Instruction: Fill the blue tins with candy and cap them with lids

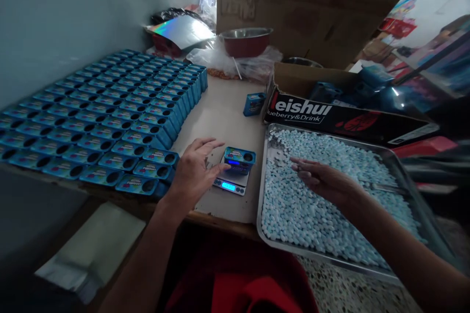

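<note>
A small blue box [240, 155] with a dark round hole in its top sits on a digital pocket scale [229, 187] with a lit display. My left hand [196, 171] is beside it, fingers spread, thumb tip at the box's near left edge; whether it touches I cannot tell. My right hand [319, 178] hovers above a metal tray [261, 195] full of pale blue and white pellets [316, 220]. Its fingers are drawn together, and what is between them is too small to make out. A metal utensil handle [387, 188] lies among the pellets, behind my right wrist.
Rows of similar blue boxes [106, 132] cover the table's left side. One more box [254, 104] stands beside an open black carton [330, 117] holding blue packs. A red bowl [246, 44] rests on plastic wrap before a large cardboard sheet [304, 10].
</note>
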Demonstrator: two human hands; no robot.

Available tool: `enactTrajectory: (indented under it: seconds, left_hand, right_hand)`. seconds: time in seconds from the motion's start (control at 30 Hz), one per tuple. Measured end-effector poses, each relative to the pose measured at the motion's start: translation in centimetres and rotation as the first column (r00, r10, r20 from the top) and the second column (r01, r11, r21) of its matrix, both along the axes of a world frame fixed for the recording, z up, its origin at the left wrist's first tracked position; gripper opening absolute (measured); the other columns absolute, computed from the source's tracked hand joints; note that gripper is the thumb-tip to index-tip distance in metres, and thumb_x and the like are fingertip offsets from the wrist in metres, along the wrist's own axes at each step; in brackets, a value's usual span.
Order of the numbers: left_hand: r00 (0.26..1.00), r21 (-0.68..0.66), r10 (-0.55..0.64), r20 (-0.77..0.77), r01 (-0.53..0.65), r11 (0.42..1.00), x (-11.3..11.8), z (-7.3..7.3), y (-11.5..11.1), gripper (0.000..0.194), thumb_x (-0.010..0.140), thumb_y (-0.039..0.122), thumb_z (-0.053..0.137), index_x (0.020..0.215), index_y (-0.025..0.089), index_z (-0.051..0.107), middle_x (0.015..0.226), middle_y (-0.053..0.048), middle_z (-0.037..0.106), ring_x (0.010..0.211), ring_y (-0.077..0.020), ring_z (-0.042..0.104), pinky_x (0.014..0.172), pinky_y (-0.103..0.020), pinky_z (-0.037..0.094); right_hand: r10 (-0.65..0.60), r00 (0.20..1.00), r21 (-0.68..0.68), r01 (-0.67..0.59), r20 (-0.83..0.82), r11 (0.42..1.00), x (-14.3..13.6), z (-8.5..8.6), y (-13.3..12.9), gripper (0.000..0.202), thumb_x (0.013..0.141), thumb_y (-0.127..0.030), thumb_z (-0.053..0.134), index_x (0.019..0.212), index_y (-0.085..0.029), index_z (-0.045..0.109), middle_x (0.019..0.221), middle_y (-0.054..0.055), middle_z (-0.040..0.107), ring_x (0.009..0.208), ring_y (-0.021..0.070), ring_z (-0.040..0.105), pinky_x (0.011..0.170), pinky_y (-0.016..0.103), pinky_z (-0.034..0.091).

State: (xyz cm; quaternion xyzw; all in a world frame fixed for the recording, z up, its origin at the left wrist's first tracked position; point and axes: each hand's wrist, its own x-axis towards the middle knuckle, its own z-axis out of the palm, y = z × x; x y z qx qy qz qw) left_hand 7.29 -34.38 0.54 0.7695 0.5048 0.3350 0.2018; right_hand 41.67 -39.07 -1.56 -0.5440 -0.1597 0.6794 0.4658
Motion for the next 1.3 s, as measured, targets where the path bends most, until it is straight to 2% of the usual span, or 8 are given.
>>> enactTrajectory:
  seconds: [0.17,0.57,0.77,0.9,1.0,1.07,1.2,1.3]
  left_hand:
    - [0.988,0.112,-0.001,-0.151,0.019,0.993,1.5,1.2,0.1,0.057,0.075,0.020,0.085,0.128,0.020,0.066,0.131,-0.009,0.064,0.125,-0.0272,0.058,0.114,-0.045,0.045]
    - [0.895,0.075,-0.206,-0.396,0.255,0.964,3.8,1.4,0.4,0.069,0.077,0.017,0.079,0.141,0.019,0.052,0.142,-0.011,0.056,0.136,-0.0281,0.048,0.118,-0.043,0.040]
    - [0.901,-0.026,-0.182,-0.394,0.187,0.982,3.4,1.5,1.2,0.067,0.077,0.018,0.078,0.140,0.017,0.053,0.145,-0.013,0.055,0.136,-0.0283,0.049,0.118,-0.043,0.040]
    - [0.903,-0.039,-0.217,-0.371,0.218,0.975,3.5,0.5,2.4,0.065,0.076,0.017,0.079,0.136,0.016,0.056,0.144,-0.013,0.057,0.137,-0.0287,0.049,0.117,-0.042,0.039]
    - [0.906,-0.056,-0.262,-0.333,0.258,0.965,4.0,-0.5,2.9,0.058,0.076,0.019,0.080,0.130,0.018,0.061,0.136,-0.012,0.064,0.128,-0.0276,0.057,0.112,-0.040,0.044]
    - [0.895,-0.080,-0.313,-0.319,0.303,0.949,4.2,-0.7,2.9,0.049,0.080,0.020,0.077,0.127,0.022,0.063,0.127,-0.008,0.069,0.120,-0.0255,0.063,0.109,-0.041,0.044]
    - [0.871,-0.063,-0.312,-0.380,0.312,0.948,2.9,0.6,3.5,0.039,0.087,0.019,0.068,0.124,0.029,0.065,0.118,-0.003,0.072,0.112,-0.0246,0.067,0.107,-0.045,0.042]
    - [0.882,-0.001,-0.197,-0.428,0.217,0.976,-0.4,2.4,5.1,0.036,0.087,0.019,0.064,0.122,0.025,0.064,0.118,-0.006,0.072,0.109,-0.0249,0.067,0.100,-0.041,0.047]
  right_hand:
    - [0.106,0.994,0.072,-0.109,0.042,0.991,0.5,-0.5,-1.6,0.022,0.082,-0.019,0.080,0.101,-0.012,0.072,0.070,-0.003,0.058,0.043,-0.0001,0.034,0.032,0.008,0.031]
    - [0.113,0.963,0.147,-0.152,0.247,0.977,1.8,1.4,-2.5,0.037,0.075,-0.030,0.087,0.108,-0.016,0.076,0.083,0.003,0.066,0.063,0.0065,0.053,0.054,0.014,0.046]
    - [0.286,0.834,0.370,-0.482,0.472,0.794,-5.1,3.7,1.2,0.032,0.089,-0.040,0.071,0.110,-0.016,0.076,0.068,-0.002,0.058,0.055,0.0067,0.042,0.050,0.020,0.031]
    - [0.207,0.632,0.378,-0.660,0.747,0.649,-9.4,4.0,4.3,0.024,0.088,-0.032,0.065,0.101,-0.017,0.080,0.069,0.000,0.063,0.060,0.0108,0.049,0.058,0.025,0.037]
    - [0.098,0.485,0.330,-0.715,0.869,0.616,-10.1,4.1,5.2,0.022,0.085,-0.025,0.062,0.094,-0.020,0.081,0.079,0.003,0.071,0.071,0.0152,0.058,0.069,0.029,0.043]
    - [0.091,0.532,0.346,-0.661,0.842,0.665,-9.5,4.3,5.3,0.022,0.085,-0.027,0.062,0.095,-0.019,0.081,0.080,0.004,0.071,0.069,0.0148,0.057,0.066,0.028,0.043]
    - [0.177,0.848,0.404,-0.409,0.500,0.818,-7.0,5.1,5.6,0.024,0.079,-0.031,0.069,0.095,-0.015,0.076,0.071,0.000,0.060,0.055,0.0087,0.043,0.050,0.023,0.030]
    - [0.178,0.894,0.392,-0.350,0.411,0.851,-6.2,5.4,7.6,0.034,0.077,-0.037,0.073,0.100,-0.012,0.074,0.062,-0.003,0.049,0.051,0.0075,0.037,0.047,0.021,0.025]
